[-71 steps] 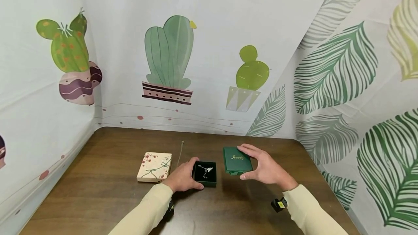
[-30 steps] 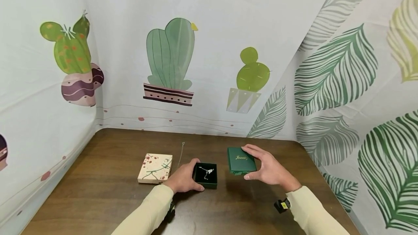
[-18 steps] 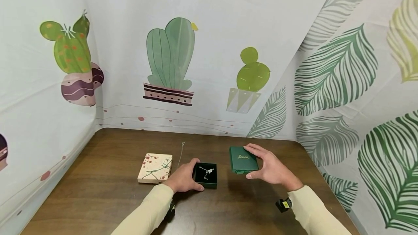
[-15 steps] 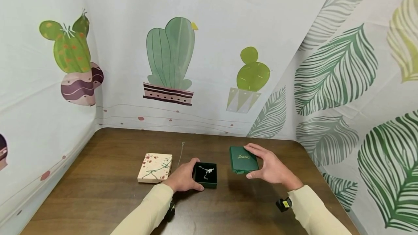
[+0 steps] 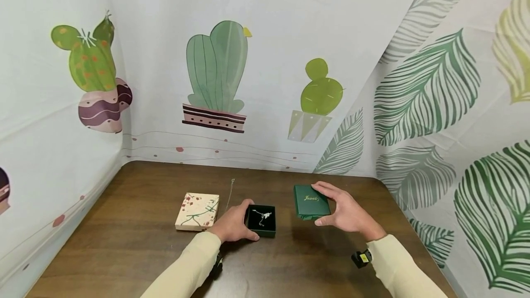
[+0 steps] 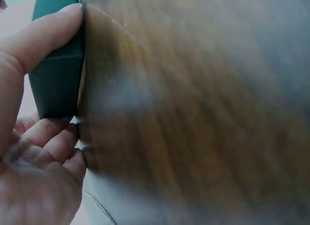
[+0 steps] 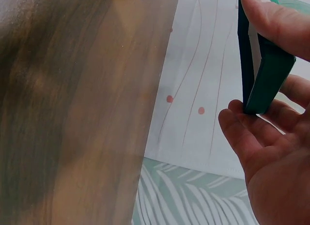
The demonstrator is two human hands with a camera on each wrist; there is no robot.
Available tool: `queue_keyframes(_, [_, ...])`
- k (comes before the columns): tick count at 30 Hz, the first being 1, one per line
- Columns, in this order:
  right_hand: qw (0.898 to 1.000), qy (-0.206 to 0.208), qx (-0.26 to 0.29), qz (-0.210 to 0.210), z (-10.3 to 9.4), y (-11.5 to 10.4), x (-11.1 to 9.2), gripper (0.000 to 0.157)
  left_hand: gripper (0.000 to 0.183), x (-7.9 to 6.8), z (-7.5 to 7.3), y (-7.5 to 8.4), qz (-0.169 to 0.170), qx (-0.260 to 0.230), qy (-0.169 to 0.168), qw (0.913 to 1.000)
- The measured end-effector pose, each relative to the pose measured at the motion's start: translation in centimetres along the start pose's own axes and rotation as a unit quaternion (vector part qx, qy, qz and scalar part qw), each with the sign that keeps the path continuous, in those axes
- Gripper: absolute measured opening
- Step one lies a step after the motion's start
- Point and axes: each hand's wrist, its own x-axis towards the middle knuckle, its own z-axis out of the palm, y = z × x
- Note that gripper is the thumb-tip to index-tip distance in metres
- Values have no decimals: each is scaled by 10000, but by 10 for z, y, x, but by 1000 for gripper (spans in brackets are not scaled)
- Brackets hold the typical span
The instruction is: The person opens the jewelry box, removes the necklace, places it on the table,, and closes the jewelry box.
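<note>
My left hand (image 5: pixel 233 223) grips the dark green base of a jewelry box (image 5: pixel 268 233) on the table, thumb at its near side and fingers at the far side. A silver necklace (image 5: pixel 262 216) lies on the black lining inside. To the right, my right hand (image 5: pixel 347 209) holds the green lid (image 5: pixel 310 208) between thumb and fingers, above the tabletop. Gold "Jewelry" lettering faces up on it. In the left wrist view the thumb presses the base's green wall (image 6: pixel 58 84). The right wrist view shows the lid (image 7: pixel 272 72) edge-on, fingertips under one corner.
A cream box with a floral print (image 5: pixel 198 213) sits left of my left hand. Behind that hand a thin chain (image 5: pixel 230 192) lies on the brown wooden table (image 5: pixel 136 215). Fabric walls printed with cacti and leaves (image 5: pixel 265 151) stand along the back and sides.
My right hand has carried the lid a little to the right, away from the base. The left hand and the base stay in place.
</note>
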Motion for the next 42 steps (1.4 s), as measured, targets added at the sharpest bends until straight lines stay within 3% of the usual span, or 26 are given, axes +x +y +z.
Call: queue_keyframes(42, [9997,96,-234,19,-14,18,-10,93,90,2,1,-2,-10,-24,-10,10000])
